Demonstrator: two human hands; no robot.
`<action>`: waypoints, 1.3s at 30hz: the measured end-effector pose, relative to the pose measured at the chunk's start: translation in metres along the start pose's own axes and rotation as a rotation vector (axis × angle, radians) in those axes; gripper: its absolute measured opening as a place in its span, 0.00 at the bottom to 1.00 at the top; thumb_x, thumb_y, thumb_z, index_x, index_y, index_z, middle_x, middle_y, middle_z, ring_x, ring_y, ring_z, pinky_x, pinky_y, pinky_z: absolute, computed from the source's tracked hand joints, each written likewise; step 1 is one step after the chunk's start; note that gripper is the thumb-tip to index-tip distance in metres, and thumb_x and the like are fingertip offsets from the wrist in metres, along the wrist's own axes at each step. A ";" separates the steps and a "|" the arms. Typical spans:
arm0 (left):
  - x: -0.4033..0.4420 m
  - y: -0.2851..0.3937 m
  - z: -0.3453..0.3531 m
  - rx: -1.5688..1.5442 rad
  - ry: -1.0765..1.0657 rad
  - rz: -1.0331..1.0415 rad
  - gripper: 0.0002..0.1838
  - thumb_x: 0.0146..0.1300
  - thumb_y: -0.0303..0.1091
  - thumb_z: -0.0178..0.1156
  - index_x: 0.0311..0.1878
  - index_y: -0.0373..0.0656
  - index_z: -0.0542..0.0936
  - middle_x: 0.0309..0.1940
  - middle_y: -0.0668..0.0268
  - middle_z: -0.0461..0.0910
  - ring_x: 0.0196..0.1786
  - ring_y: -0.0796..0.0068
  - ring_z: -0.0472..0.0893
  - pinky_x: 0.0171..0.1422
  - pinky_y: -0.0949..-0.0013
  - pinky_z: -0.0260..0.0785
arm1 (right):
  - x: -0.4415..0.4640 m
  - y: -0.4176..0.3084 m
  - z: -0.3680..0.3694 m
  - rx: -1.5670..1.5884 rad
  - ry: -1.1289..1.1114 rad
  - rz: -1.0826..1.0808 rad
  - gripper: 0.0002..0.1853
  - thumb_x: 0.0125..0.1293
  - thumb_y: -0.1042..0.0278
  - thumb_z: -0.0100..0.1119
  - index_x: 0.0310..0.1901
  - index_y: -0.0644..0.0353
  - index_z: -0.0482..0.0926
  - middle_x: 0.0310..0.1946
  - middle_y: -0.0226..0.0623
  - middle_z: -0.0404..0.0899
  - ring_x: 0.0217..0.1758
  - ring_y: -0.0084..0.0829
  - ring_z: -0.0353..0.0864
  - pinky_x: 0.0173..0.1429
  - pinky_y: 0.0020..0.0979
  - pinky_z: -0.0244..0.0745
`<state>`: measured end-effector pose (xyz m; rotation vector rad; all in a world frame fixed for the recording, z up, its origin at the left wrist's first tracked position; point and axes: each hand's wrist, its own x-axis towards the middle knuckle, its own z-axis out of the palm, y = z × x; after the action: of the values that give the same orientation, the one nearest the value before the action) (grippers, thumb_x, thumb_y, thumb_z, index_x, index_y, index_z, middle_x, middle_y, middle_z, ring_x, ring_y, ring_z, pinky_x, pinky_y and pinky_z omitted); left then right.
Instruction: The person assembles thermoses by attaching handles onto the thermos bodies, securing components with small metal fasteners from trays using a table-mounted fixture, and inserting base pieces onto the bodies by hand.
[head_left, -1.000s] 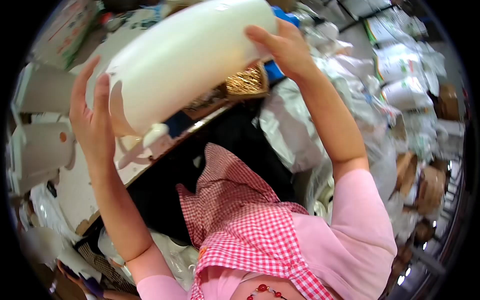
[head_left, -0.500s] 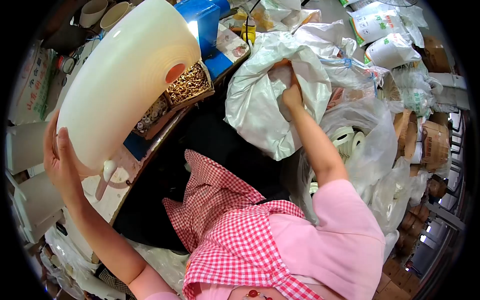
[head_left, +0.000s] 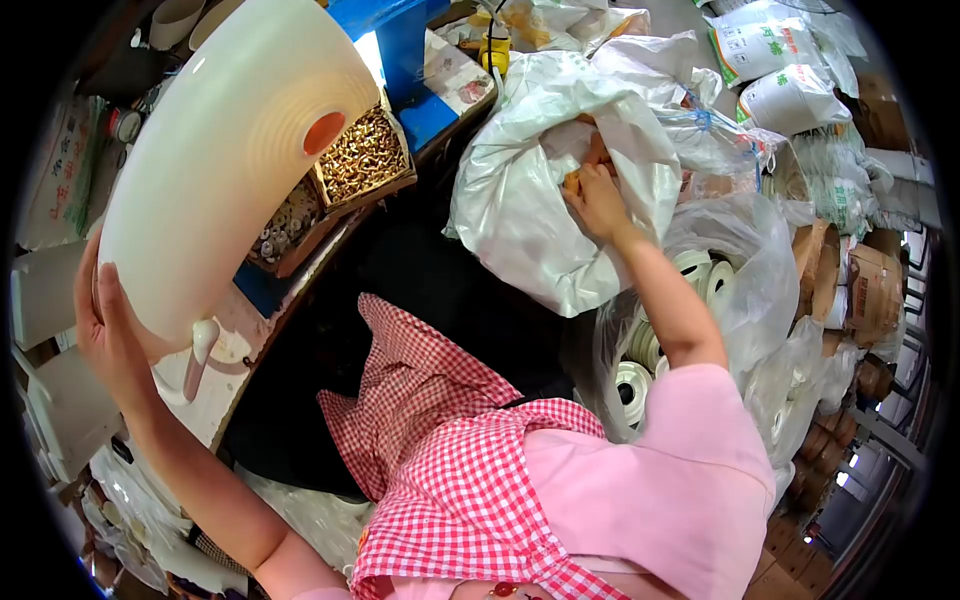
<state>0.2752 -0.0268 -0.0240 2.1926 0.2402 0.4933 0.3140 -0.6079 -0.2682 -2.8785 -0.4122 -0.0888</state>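
Observation:
A large, glossy cream plastic shell [head_left: 220, 170], curved and tilted, fills the upper left. My left hand [head_left: 112, 335] grips its lower left end, thumb on the near face and fingers partly hidden behind. An orange-red round spot [head_left: 323, 133] shows on its right side, and a small white lever-like piece [head_left: 200, 355] sticks out near its lower end. To the right, my right hand [head_left: 598, 205] reaches into the mouth of a white plastic sack [head_left: 500, 210]. Its fingers are curled around something orange-brown, mostly hidden, that I cannot make out.
An open box of brass-coloured screws [head_left: 365, 160] stands on the workbench beside a tray of small parts [head_left: 287, 230]. Behind them is a blue machine [head_left: 405, 55]. A clear bag of white spools [head_left: 632, 390] stands by my right arm. Cardboard boxes [head_left: 868, 275] are stacked farther right.
My right hand has drawn back slightly in the sack, and its fingers now curl on something orange-brown. The shell and my left hand appear a little farther left and lower.

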 end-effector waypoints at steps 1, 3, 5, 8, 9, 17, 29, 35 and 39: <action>0.000 0.001 -0.001 0.017 -0.013 0.009 0.21 0.79 0.37 0.51 0.68 0.37 0.75 0.65 0.60 0.77 0.64 0.70 0.77 0.70 0.68 0.67 | 0.001 -0.019 -0.013 0.000 -0.004 -0.002 0.12 0.67 0.62 0.61 0.40 0.63 0.81 0.39 0.44 0.81 0.44 0.46 0.79 0.52 0.40 0.74; 0.004 -0.001 0.002 0.021 -0.027 0.034 0.21 0.79 0.37 0.50 0.68 0.37 0.75 0.65 0.61 0.77 0.64 0.71 0.77 0.70 0.68 0.67 | 0.002 -0.050 -0.041 0.531 -0.023 0.213 0.16 0.69 0.57 0.61 0.40 0.65 0.77 0.34 0.46 0.79 0.39 0.46 0.78 0.45 0.41 0.73; 0.006 -0.012 -0.001 -0.002 -0.026 0.056 0.21 0.79 0.38 0.51 0.68 0.38 0.75 0.64 0.62 0.78 0.64 0.71 0.77 0.69 0.68 0.67 | -0.002 -0.069 -0.062 0.637 -0.082 0.255 0.15 0.73 0.57 0.59 0.41 0.64 0.76 0.34 0.36 0.75 0.37 0.29 0.74 0.45 0.30 0.71; 0.006 -0.009 0.002 -0.039 -0.009 0.075 0.20 0.78 0.40 0.54 0.66 0.39 0.77 0.61 0.61 0.80 0.60 0.72 0.80 0.65 0.69 0.70 | -0.002 -0.089 -0.083 0.774 -0.015 0.129 0.12 0.73 0.60 0.57 0.39 0.62 0.76 0.34 0.31 0.76 0.37 0.22 0.73 0.44 0.27 0.70; 0.006 -0.009 0.002 -0.043 -0.008 0.082 0.20 0.78 0.40 0.54 0.66 0.39 0.77 0.61 0.61 0.80 0.60 0.72 0.80 0.65 0.69 0.70 | -0.002 -0.095 -0.091 0.771 -0.007 0.129 0.12 0.73 0.60 0.57 0.39 0.62 0.76 0.34 0.31 0.76 0.37 0.22 0.73 0.44 0.27 0.70; 0.014 -0.032 -0.051 0.501 0.107 0.503 0.23 0.71 0.39 0.61 0.65 0.39 0.77 0.62 0.56 0.79 0.64 0.60 0.76 0.72 0.59 0.63 | 0.028 -0.184 -0.138 1.124 0.002 0.124 0.10 0.70 0.68 0.56 0.47 0.56 0.66 0.29 0.26 0.64 0.36 0.22 0.67 0.42 0.29 0.69; -0.017 0.012 -0.004 0.258 0.072 0.194 0.28 0.59 0.46 0.67 0.60 0.42 0.79 0.60 0.53 0.77 0.65 0.51 0.74 0.71 0.55 0.66 | 0.000 -0.236 -0.102 1.185 -0.713 0.219 0.07 0.75 0.67 0.51 0.43 0.61 0.71 0.20 0.31 0.73 0.17 0.22 0.72 0.22 0.23 0.71; -0.012 0.005 0.000 0.097 0.229 0.225 0.27 0.53 0.52 0.71 0.50 0.43 0.84 0.51 0.61 0.84 0.58 0.59 0.80 0.63 0.53 0.71 | 0.136 -0.370 -0.258 0.833 -0.603 -0.339 0.11 0.74 0.61 0.55 0.40 0.61 0.76 0.23 0.27 0.73 0.21 0.15 0.69 0.24 0.21 0.66; -0.014 0.002 -0.001 0.097 0.261 0.258 0.26 0.52 0.49 0.71 0.51 0.43 0.83 0.53 0.59 0.84 0.59 0.57 0.80 0.63 0.56 0.72 | 0.196 -0.462 -0.261 0.577 -0.600 -0.415 0.16 0.73 0.54 0.58 0.38 0.61 0.78 0.24 0.27 0.76 0.19 0.15 0.67 0.22 0.23 0.66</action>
<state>0.2623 -0.0317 -0.0256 2.2629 0.1214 0.9317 0.3641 -0.1855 0.1052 -2.1619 -0.9528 0.7143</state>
